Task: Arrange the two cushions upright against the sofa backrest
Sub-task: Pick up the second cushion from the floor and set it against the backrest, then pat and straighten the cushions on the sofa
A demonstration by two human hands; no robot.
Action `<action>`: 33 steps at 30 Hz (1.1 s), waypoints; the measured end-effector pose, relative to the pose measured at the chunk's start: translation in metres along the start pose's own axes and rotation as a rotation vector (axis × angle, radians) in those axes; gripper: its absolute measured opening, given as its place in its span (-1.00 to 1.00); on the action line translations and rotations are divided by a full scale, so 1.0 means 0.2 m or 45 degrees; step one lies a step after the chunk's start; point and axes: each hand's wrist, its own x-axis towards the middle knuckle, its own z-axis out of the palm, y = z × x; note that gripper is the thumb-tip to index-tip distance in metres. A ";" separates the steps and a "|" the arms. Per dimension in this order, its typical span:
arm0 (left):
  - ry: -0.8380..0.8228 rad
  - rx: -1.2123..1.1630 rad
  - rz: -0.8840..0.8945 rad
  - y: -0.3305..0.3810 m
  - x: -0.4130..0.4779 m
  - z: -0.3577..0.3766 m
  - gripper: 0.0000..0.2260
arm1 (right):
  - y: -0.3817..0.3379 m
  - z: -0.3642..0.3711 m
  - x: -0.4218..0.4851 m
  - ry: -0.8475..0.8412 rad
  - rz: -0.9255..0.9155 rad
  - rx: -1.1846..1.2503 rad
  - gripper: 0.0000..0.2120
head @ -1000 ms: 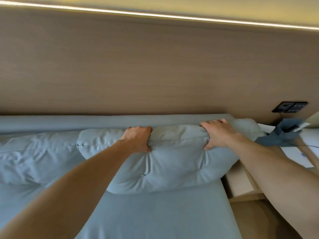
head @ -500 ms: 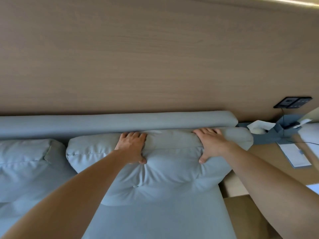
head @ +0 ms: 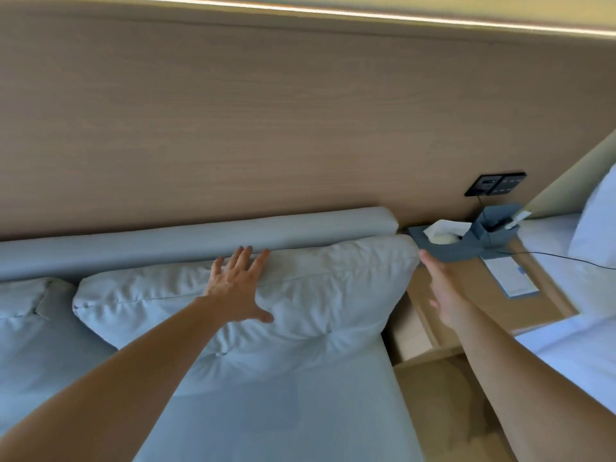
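Against the sofa backrest [head: 200, 240], I am finding both cushions leaning upright: right cushion [head: 316, 295] under my flat, open left hand [head: 238, 290], right hand [head: 440, 295] open beside it, left cushion [head: 30, 315] partly cropped.

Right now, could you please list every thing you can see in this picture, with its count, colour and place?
cushions: 2, light grey, leaning on the backrest; right one, left one at the picture edge
sofa backrest: 1, grey, along the wall
sofa seat: 1, grey, below the cushions
wall panel: 1, light wood
switch plate: 1, black, on the wall
tissue holder: 1, blue-grey, on the side table
side table: 1, wood, right of the sofa
bed: 1, white, far right
left hand: open, flat on the right cushion
right hand: open, beside that cushion's right end
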 end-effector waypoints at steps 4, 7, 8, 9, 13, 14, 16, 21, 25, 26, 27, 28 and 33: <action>-0.026 0.059 -0.004 0.18 0.13 0.05 0.36 | 0.09 -0.02 0.20 -0.155 0.147 0.060 0.01; -0.032 0.138 -0.045 0.22 0.19 0.12 0.36 | 0.16 0.07 0.30 -0.328 0.134 0.087 0.15; -0.016 0.152 -0.056 0.23 0.19 0.14 0.34 | 0.18 0.09 0.32 -0.335 0.116 0.114 0.16; 0.010 0.159 -0.064 0.23 0.20 0.15 0.31 | 0.19 0.11 0.33 -0.317 0.094 0.145 0.15; 0.149 0.186 -0.070 0.22 0.20 0.16 0.14 | 0.24 0.17 0.35 -0.352 0.088 0.207 0.08; 0.150 0.192 -0.080 0.21 0.18 0.16 0.12 | 0.24 0.19 0.34 -0.362 0.087 0.216 0.05; 0.150 0.198 -0.107 0.19 0.16 0.15 0.12 | 0.25 0.22 0.34 -0.385 0.059 0.236 0.05; 0.131 0.136 -0.184 0.28 0.10 0.12 0.15 | 0.20 0.18 0.30 -0.297 -0.057 0.162 -0.02; 0.219 -0.054 -0.242 0.33 -0.14 0.12 0.11 | 0.16 0.12 0.10 0.132 -0.518 -0.098 -0.08; 0.249 -0.133 -0.286 0.32 -0.23 0.13 0.07 | 0.16 0.12 0.05 0.206 -0.653 -0.210 -0.02; 0.273 -0.213 -0.338 0.29 -0.33 0.12 0.04 | 0.17 0.13 -0.01 0.205 -0.762 -0.303 -0.01; 0.289 -0.286 -0.389 0.26 -0.43 0.11 0.01 | 0.19 0.16 -0.08 0.161 -0.839 -0.391 -0.06; 0.348 -0.410 -0.675 -0.13 -0.96 0.04 -0.05 | 0.19 0.59 -0.60 -0.232 -1.340 -0.688 -0.23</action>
